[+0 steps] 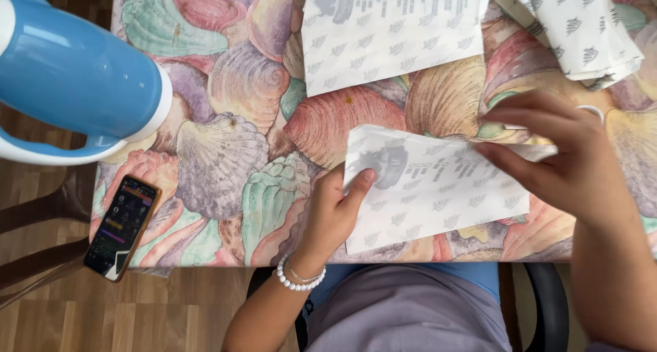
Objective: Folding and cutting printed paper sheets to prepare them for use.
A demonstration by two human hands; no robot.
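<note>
Left hand (335, 212) and right hand (558, 153) on white paper bag (438, 194) — shell-patterned tablecloth (226, 153) beneath

Home dining spot: shell-print tablecloth (226, 153), wood-plank floor (137, 311), blue thermos jug (75, 71).

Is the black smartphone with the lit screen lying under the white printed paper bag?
No, the black smartphone lies uncovered at the table's corner, apart from the white paper bag.

White printed paper bag (438, 188) in your hands, flat, long side running left to right, grey pattern and print facing up, near edge of the shell-patterned tablecloth (226, 153), your side, right of centre
</note>
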